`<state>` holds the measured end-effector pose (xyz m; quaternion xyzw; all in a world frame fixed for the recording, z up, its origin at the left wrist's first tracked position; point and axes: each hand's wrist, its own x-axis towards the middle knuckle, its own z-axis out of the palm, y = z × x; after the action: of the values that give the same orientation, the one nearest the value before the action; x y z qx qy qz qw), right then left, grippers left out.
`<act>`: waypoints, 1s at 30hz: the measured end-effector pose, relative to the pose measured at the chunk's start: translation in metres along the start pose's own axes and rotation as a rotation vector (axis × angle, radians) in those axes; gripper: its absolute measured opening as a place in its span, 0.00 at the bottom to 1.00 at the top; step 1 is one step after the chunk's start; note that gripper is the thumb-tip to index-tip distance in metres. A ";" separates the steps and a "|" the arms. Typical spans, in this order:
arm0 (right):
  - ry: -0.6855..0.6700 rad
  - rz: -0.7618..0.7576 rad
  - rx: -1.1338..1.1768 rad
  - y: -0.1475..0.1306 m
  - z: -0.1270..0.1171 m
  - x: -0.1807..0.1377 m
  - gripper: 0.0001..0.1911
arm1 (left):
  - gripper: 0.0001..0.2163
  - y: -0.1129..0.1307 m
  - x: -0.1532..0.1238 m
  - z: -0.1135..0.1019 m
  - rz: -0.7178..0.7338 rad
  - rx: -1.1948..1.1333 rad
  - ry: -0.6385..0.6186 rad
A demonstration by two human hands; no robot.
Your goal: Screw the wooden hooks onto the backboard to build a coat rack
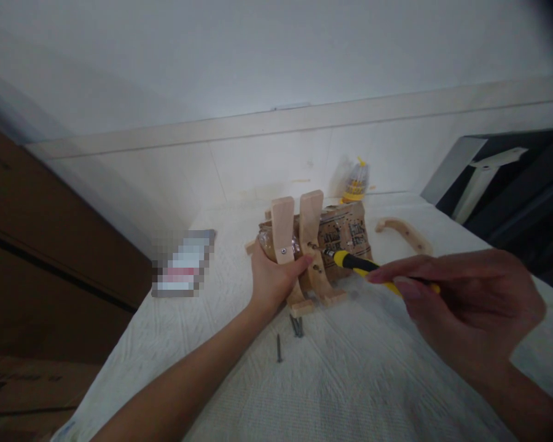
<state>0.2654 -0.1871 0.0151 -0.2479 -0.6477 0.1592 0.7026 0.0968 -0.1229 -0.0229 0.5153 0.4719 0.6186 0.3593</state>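
Note:
My left hand (271, 274) is closed around a pale wooden piece (282, 218), its thumb reaching onto a second wooden piece (310, 218) beside it. Both stand upright with curved lower ends, and a screw head shows in the left one. My right hand (470, 304) grips a yellow and black screwdriver (350, 263). The screwdriver's tip points at the upper hole area of the right piece, near what looks like a screw; whether they touch I cannot tell. Behind the wood lies a brown printed package (345, 230) with clear tape.
Loose screws (279, 348) lie on the white cloth (239, 380) in front. A curved wooden piece (408, 233) rests on the right. A yellow-based clear container (356, 182) stands against the wall. At left is a blurred flat object (184, 264), with cardboard boxes (50, 276) beyond.

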 end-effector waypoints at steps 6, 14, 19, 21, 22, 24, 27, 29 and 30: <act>-0.308 0.023 0.104 0.001 -0.006 0.002 0.13 | 0.26 -0.004 0.003 0.000 -0.017 -0.014 -0.001; -0.329 -0.069 -0.010 0.003 -0.009 0.004 0.18 | 0.26 -0.003 0.002 0.001 -0.013 -0.038 -0.016; -0.149 -0.078 0.043 0.004 -0.003 0.002 0.18 | 0.24 -0.002 0.001 0.001 -0.033 -0.023 -0.011; -0.147 -0.042 0.077 0.003 0.000 -0.002 0.19 | 0.24 -0.002 0.002 0.000 -0.031 -0.036 -0.015; -0.150 -0.022 0.096 0.003 0.001 -0.003 0.20 | 0.24 -0.003 0.002 0.000 -0.031 -0.043 -0.020; -0.168 0.002 0.107 0.002 0.001 -0.005 0.22 | 0.24 -0.004 0.002 0.000 -0.029 -0.050 -0.025; -0.294 -0.034 0.015 0.003 -0.002 -0.002 0.20 | 0.25 -0.004 0.003 0.000 -0.040 -0.050 -0.014; -0.381 -0.067 -0.020 0.004 -0.005 0.000 0.17 | 0.26 -0.002 0.002 0.001 -0.050 -0.060 -0.012; -0.405 -0.061 -0.006 0.004 -0.006 0.001 0.16 | 0.26 -0.001 0.002 0.001 -0.052 -0.064 -0.012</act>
<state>0.2723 -0.1840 0.0135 -0.1931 -0.7837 0.1823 0.5615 0.0970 -0.1205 -0.0233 0.4947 0.4629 0.6210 0.3943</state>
